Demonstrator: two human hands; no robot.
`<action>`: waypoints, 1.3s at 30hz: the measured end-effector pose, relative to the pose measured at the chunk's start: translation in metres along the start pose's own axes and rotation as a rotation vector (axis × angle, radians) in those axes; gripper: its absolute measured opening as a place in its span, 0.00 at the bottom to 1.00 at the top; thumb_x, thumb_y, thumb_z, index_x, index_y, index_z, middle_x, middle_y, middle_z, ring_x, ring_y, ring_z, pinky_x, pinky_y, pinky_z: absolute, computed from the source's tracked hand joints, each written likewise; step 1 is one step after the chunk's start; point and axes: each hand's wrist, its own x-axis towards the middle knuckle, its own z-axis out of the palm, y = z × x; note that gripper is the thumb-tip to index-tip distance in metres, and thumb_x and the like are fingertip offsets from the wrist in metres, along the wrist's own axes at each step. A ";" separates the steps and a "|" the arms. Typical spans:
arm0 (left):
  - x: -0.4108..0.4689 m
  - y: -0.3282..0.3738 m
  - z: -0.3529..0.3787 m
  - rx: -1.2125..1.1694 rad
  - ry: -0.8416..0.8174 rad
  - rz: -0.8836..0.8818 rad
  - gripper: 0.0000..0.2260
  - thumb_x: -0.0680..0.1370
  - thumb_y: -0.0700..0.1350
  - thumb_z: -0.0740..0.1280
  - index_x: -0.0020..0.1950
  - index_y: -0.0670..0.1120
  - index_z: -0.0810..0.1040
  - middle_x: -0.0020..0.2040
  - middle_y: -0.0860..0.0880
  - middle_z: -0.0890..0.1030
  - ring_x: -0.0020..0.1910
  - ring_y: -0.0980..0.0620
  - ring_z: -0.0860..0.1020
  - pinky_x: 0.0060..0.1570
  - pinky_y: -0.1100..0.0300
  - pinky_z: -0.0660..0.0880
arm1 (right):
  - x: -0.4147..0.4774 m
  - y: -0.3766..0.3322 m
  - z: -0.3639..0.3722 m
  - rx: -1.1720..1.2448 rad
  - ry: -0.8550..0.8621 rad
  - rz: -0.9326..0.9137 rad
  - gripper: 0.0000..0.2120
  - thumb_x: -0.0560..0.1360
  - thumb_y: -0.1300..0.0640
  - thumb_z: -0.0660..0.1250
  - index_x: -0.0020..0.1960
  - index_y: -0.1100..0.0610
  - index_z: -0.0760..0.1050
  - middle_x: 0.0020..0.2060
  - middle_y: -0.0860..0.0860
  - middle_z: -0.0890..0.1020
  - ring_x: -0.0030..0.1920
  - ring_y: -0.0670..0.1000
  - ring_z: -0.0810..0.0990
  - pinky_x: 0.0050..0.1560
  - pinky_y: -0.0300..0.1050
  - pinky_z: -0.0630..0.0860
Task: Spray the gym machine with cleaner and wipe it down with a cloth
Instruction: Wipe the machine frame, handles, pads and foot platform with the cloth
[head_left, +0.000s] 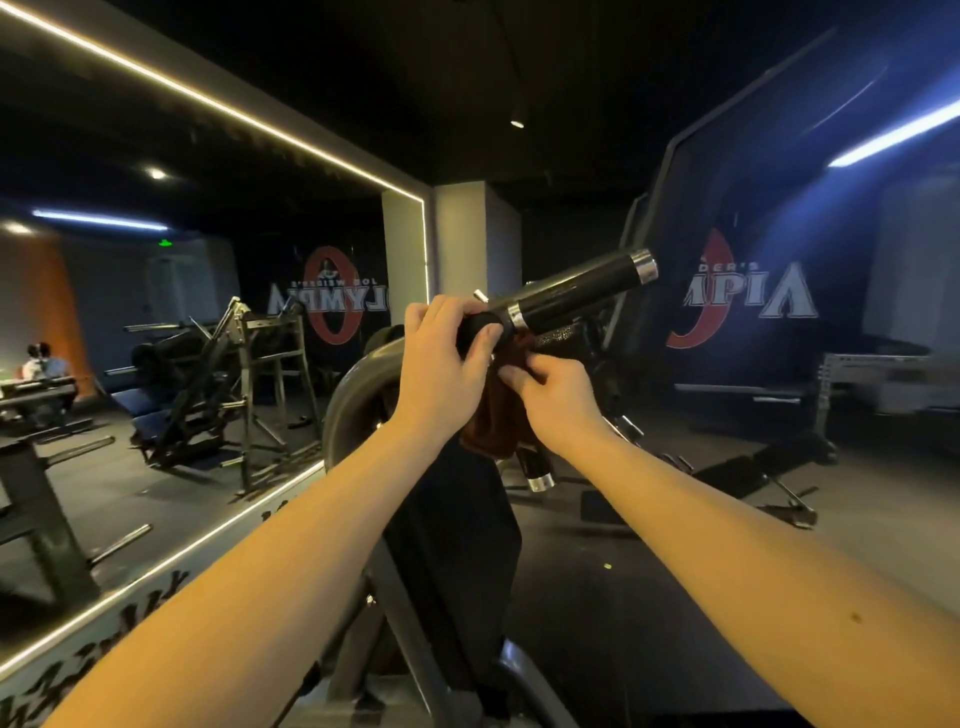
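Left hand (441, 353) curls round the inner end of the handle (576, 293), thumb pressed on it. Right hand (553, 395) pinches the brown cloth (488, 421), which hangs just under the handle against the machine (358, 384). The handle's chrome-capped end juts up-right into open air. A mirror (156, 312) stands close on the left.

Left hand (441, 358) grips inner end of black handle (571, 296); handle runs up and away to hand's right, chrome cap at far tip. Right hand (553, 397), just beside and below left hand, pinches brown cloth (485, 423). Cloth hangs between both wrists. Second handle (535, 467) pokes out beneath cloth. Mirror (156, 364) left of left arm.
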 end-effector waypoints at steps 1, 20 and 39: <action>-0.001 0.000 0.001 -0.001 0.007 -0.008 0.07 0.81 0.46 0.69 0.59 0.48 0.79 0.51 0.56 0.77 0.55 0.54 0.69 0.55 0.65 0.66 | 0.000 0.004 -0.001 0.009 0.016 -0.016 0.07 0.83 0.54 0.66 0.58 0.47 0.81 0.52 0.44 0.85 0.57 0.43 0.82 0.61 0.45 0.77; -0.006 0.012 0.004 -0.043 0.028 -0.209 0.13 0.81 0.46 0.70 0.65 0.50 0.78 0.57 0.57 0.75 0.59 0.62 0.70 0.64 0.56 0.73 | 0.000 0.037 -0.039 0.042 -0.066 0.089 0.11 0.82 0.54 0.68 0.64 0.50 0.80 0.54 0.47 0.85 0.59 0.49 0.83 0.67 0.57 0.78; -0.093 0.085 0.002 -0.061 -0.340 -0.560 0.05 0.82 0.52 0.69 0.53 0.52 0.81 0.49 0.55 0.82 0.50 0.56 0.81 0.50 0.62 0.78 | -0.063 0.027 -0.070 0.331 -0.215 0.260 0.07 0.82 0.53 0.68 0.57 0.51 0.84 0.50 0.48 0.88 0.58 0.51 0.85 0.67 0.59 0.78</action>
